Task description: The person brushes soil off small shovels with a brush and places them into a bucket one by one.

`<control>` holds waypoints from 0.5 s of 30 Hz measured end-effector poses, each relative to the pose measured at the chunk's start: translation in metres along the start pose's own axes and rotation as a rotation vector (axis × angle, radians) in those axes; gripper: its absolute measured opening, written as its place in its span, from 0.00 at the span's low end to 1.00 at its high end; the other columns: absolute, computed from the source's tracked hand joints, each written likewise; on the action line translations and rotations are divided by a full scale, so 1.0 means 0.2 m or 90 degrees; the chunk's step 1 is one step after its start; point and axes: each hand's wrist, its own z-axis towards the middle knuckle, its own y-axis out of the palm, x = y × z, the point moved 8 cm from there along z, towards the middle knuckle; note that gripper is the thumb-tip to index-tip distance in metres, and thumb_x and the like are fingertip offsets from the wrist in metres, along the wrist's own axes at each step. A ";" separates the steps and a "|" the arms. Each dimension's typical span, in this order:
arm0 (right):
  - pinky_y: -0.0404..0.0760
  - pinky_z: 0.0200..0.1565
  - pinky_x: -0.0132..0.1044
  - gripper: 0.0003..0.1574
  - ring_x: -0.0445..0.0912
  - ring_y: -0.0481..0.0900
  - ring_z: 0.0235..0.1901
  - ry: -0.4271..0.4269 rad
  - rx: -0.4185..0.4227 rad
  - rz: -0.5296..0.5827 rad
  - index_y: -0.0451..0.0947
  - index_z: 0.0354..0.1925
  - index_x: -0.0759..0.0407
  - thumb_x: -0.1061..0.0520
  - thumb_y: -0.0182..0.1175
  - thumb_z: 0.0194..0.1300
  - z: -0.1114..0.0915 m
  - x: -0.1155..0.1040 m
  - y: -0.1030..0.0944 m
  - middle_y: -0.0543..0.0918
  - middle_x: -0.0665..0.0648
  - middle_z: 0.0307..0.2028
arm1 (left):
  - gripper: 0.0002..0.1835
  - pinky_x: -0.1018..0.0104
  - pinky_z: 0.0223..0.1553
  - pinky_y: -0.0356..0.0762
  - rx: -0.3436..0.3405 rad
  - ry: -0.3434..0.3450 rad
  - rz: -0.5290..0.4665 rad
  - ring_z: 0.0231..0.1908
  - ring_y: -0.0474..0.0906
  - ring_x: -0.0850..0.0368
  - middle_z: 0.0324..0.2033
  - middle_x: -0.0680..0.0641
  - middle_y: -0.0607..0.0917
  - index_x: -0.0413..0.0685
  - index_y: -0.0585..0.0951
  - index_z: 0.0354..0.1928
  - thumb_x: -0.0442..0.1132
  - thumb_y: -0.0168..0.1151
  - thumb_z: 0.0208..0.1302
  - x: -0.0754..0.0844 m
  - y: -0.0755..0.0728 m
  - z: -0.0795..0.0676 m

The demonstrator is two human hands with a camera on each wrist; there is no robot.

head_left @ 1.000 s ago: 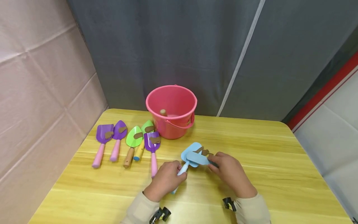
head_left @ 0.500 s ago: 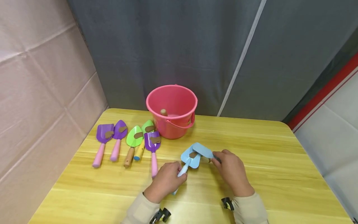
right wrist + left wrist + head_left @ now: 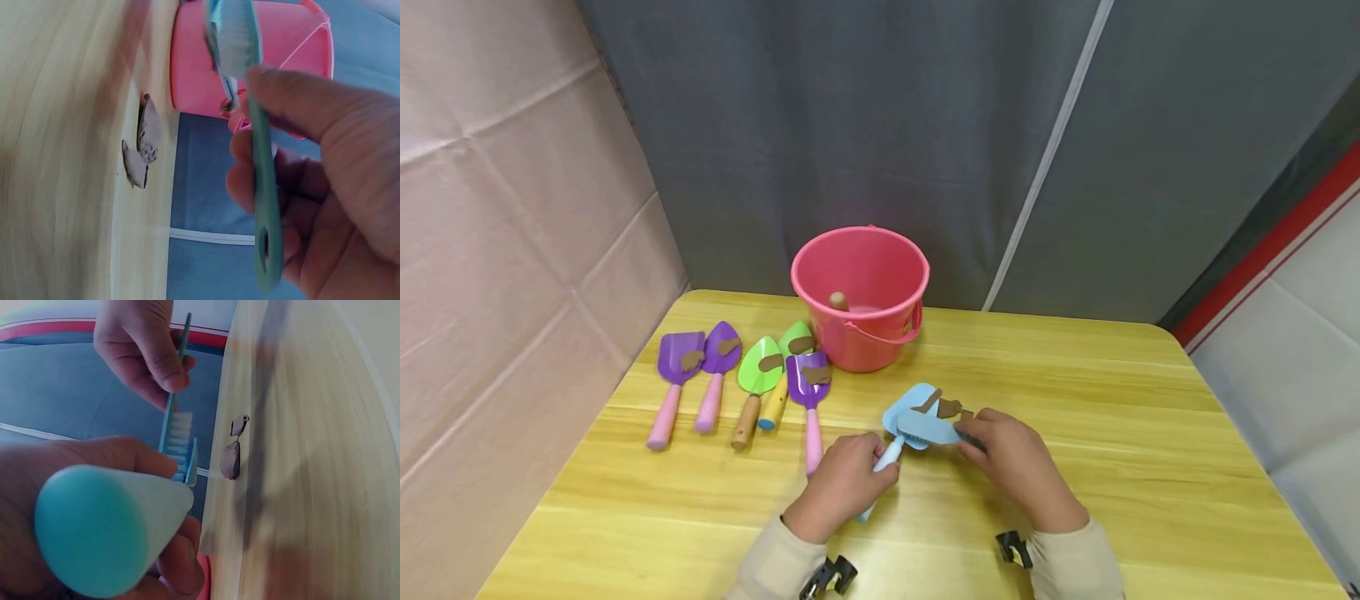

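In the head view my left hand (image 3: pixel 846 479) grips the pale handle of a light-blue hand shovel (image 3: pixel 895 408), whose blade points away over the table. My right hand (image 3: pixel 1015 462) pinches a blue brush (image 3: pixel 928 428) by its handle, and the brush head lies across the shovel blade. White bristles (image 3: pixel 181 428) face the blade in the left wrist view. A strip of brown (image 3: pixel 931 400) shows on the blade beside the brush. Just off the blade's right edge, brown flat pieces (image 3: pixel 149 134) lie on the table.
A pink bucket (image 3: pixel 861 342) stands at the back, a rounded wooden end (image 3: pixel 838 301) showing inside. To the left lie purple shovels (image 3: pixel 681 357) with pink handles and green trowels (image 3: pixel 760 367), each with a brown patch. A grey curtain (image 3: pixel 865 125) hangs behind the wooden table (image 3: pixel 1150 467).
The brush went up and right across the shovel blade, then came back down and left. The left hand and shovel stay nearly in place.
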 end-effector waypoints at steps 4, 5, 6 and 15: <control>0.73 0.26 0.37 0.13 0.40 0.71 0.23 0.030 -0.003 -0.006 0.87 0.41 0.54 0.58 0.75 0.55 0.00 0.01 0.00 0.77 0.46 0.28 | 0.10 0.68 0.20 0.68 -0.006 0.003 -0.006 0.19 0.68 0.63 0.15 0.56 0.72 0.49 0.76 0.25 0.40 0.68 0.57 0.00 0.00 0.00; 0.73 0.26 0.38 0.14 0.41 0.71 0.23 0.040 -0.001 -0.005 0.88 0.42 0.54 0.58 0.75 0.55 0.00 0.02 0.00 0.77 0.47 0.28 | 0.10 0.68 0.20 0.68 -0.009 0.002 -0.007 0.19 0.68 0.63 0.15 0.56 0.72 0.49 0.76 0.25 0.40 0.68 0.58 0.01 0.00 0.00; 0.72 0.25 0.38 0.14 0.41 0.70 0.22 0.049 0.000 -0.005 0.88 0.42 0.55 0.57 0.75 0.55 0.00 0.02 0.00 0.77 0.48 0.27 | 0.10 0.68 0.20 0.68 -0.011 0.001 -0.007 0.19 0.68 0.62 0.15 0.56 0.72 0.49 0.76 0.25 0.40 0.68 0.58 0.01 0.00 0.00; 0.74 0.22 0.41 0.15 0.46 0.74 0.21 0.132 0.092 -0.033 0.87 0.43 0.60 0.58 0.74 0.57 -0.01 0.08 -0.06 0.80 0.55 0.27 | 0.10 0.68 0.20 0.69 -0.021 -0.005 -0.001 0.19 0.68 0.62 0.16 0.56 0.73 0.49 0.76 0.25 0.40 0.68 0.58 0.01 0.01 -0.02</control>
